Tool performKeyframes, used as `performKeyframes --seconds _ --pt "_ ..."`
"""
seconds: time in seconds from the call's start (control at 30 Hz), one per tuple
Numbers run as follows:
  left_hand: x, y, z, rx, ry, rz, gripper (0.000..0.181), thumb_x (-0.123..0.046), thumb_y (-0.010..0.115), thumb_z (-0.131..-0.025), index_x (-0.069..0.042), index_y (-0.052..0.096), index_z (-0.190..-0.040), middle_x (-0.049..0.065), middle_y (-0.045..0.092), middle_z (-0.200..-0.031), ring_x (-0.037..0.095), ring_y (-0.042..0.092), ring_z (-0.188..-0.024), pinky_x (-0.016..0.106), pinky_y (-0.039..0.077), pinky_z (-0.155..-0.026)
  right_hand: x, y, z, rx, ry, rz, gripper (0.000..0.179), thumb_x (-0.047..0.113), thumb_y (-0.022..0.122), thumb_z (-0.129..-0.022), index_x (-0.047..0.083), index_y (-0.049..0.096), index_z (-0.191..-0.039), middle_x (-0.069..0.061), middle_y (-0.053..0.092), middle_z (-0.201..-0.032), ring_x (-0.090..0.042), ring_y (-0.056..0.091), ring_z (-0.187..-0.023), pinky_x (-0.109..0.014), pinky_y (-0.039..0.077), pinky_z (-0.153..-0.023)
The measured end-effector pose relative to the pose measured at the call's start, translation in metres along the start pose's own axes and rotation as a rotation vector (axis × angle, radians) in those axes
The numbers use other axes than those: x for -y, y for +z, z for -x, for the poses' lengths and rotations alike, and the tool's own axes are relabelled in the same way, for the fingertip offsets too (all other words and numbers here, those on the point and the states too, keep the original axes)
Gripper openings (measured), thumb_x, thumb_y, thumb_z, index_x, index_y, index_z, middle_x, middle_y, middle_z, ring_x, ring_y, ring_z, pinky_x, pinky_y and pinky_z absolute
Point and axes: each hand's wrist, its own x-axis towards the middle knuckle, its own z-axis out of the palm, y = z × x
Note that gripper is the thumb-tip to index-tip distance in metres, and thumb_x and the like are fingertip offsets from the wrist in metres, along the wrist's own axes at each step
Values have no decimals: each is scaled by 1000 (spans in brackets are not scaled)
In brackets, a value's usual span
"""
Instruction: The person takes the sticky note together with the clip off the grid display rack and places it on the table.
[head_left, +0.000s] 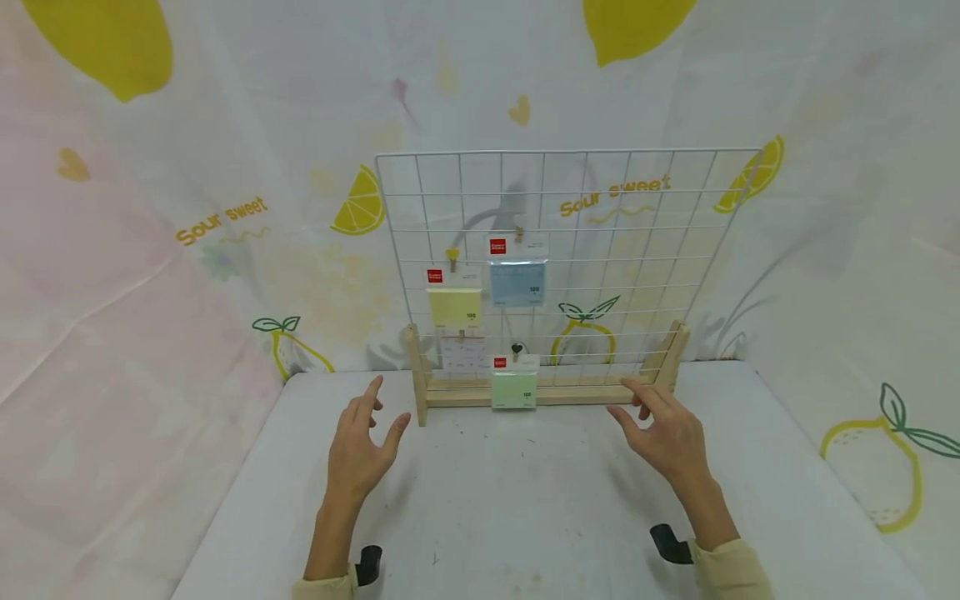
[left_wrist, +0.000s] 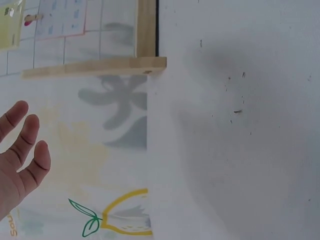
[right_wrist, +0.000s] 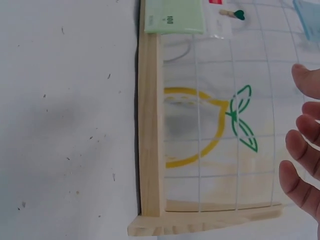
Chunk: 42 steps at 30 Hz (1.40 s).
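A white wire grid (head_left: pixel 600 261) stands upright in a wooden base (head_left: pixel 457 398). Small clips hold a yellow sticky note pack (head_left: pixel 454 308), a blue pack (head_left: pixel 517 283) and a green pack (head_left: pixel 513 392) on its left and middle. Below the yellow pack hangs a printed paper sheet (head_left: pixel 463 354) with a clip (left_wrist: pixel 32 19). My left hand (head_left: pixel 358 454), fingers relaxed and apart, hovers in front of the base's left end and holds nothing. Near the right end, my right hand (head_left: pixel 667 437) is likewise loosely spread and bare; whether its fingertips touch the base cannot be told.
The white table (head_left: pixel 495 500) carries small dark marks. Behind the grid hangs a lemon-print cloth (head_left: pixel 300 100), which also covers both sides. A black strap end (head_left: pixel 369 565) shows at the left wrist, another black piece (head_left: pixel 670 543) at the right.
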Motion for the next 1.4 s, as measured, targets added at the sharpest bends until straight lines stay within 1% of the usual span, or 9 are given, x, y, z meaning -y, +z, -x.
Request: performKeyframes --seconds 0.1,0.27,0.53,0.77,0.97,1.07,1.2,1.27,1.4 --pt "-2 -2 -1 -9 -4 -6 72 -29 79 -85 -9 46 -146 9 58 -100 22 49 -80 35 41 -60 2 1 -2 3 -2 -9 44 39 78 -85 7 69 -114 1 56 -77 -15 51 -60 -26 34 -42" --pt "-8 -3 -4 -15 -6 10 70 -28 79 -85 -9 48 -144 8 56 -98 21 49 -78 35 40 -58 4 3 -6 -3 0 -31 59 60 55 -93 7 70 -113 2 55 -75 -16 50 -59 -25 33 -43" --pt "-15 2 -8 6 -8 15 70 -31 78 -86 -9 48 -144 6 56 -99 18 48 -78 32 39 -58 11 6 -14 3 -18 -44 54 55 61 -93 6 70 -114 -2 56 -72 -16 48 -59 -26 33 -44" --pt "-18 3 -12 -20 0 23 68 -28 80 -84 -7 50 -142 6 57 -98 17 48 -77 33 39 -57 14 8 -17 -2 -16 -48 42 27 82 -79 5 71 -113 -1 55 -71 -14 48 -57 -26 34 -44" --pt "-21 2 -14 -17 -7 31 66 -29 78 -86 -8 50 -143 7 57 -99 18 49 -78 33 40 -58 19 11 -24 -11 -39 -68 48 47 70 -90 5 72 -113 0 56 -71 -12 48 -55 -26 35 -44" --pt "-23 2 -15 -16 -14 32 67 -29 78 -86 -8 49 -143 7 57 -99 20 50 -79 33 40 -58 22 12 -27 -23 -57 -73 45 43 73 -89 5 72 -114 0 56 -71 -11 49 -55 -24 35 -44" --pt "-26 1 -17 -11 -26 27 67 -30 77 -87 -9 49 -144 6 56 -99 24 52 -80 33 40 -59 26 13 -32 -45 -84 -59 43 19 85 -75 4 72 -113 -1 56 -70 -10 48 -55 -20 32 -45" --pt "-28 1 -19 -13 -29 26 66 -30 77 -87 -8 49 -143 7 57 -99 26 53 -80 34 40 -59 28 13 -34 -52 -98 -60 44 17 87 -73 4 72 -112 -1 56 -69 -9 47 -55 -20 32 -46" --pt "-30 2 -22 -15 -32 31 65 -30 77 -87 -9 50 -143 8 57 -100 24 52 -80 34 40 -60 32 15 -39 -67 -119 -84 40 34 78 -86 4 72 -112 -1 55 -67 -10 46 -54 -22 33 -46"
